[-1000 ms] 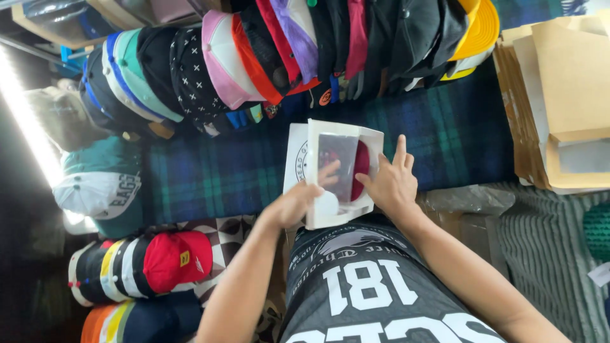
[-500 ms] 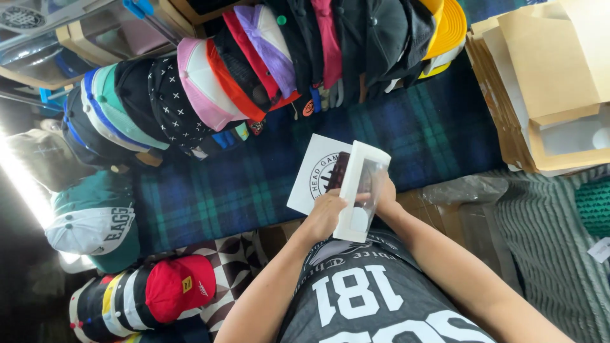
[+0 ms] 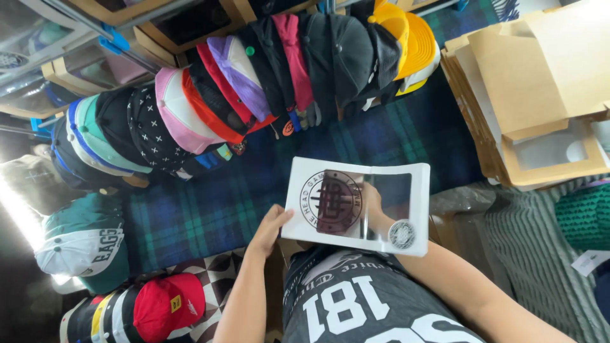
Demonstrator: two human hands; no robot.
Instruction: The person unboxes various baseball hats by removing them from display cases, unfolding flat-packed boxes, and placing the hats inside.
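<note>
I hold a flat white box [image 3: 416,190] with a clear window and a round dark emblem on its face, above a blue-green plaid cloth [image 3: 210,209]. My left hand [image 3: 270,227] grips the box's left edge. My right hand [image 3: 376,204] is behind the window and shows through the clear film, fingers against the box. A dark reddish patch [image 3: 333,204] shows over the emblem; I cannot tell whether it is a thing inside. A small round sticker [image 3: 401,234] sits near the lower right corner of the box.
A long overlapping row of caps [image 3: 254,82] in many colours lies across the cloth beyond the box. More caps, one white and teal [image 3: 82,241] and one red [image 3: 166,305], lie at the left. Flat brown cardboard boxes [image 3: 540,82] are stacked at the right, beside grey ribbed fabric [image 3: 540,254].
The box was open with both hands on it, then stood on edge. Now it is turned with its windowed face toward me, and my right hand has gone behind the window.
</note>
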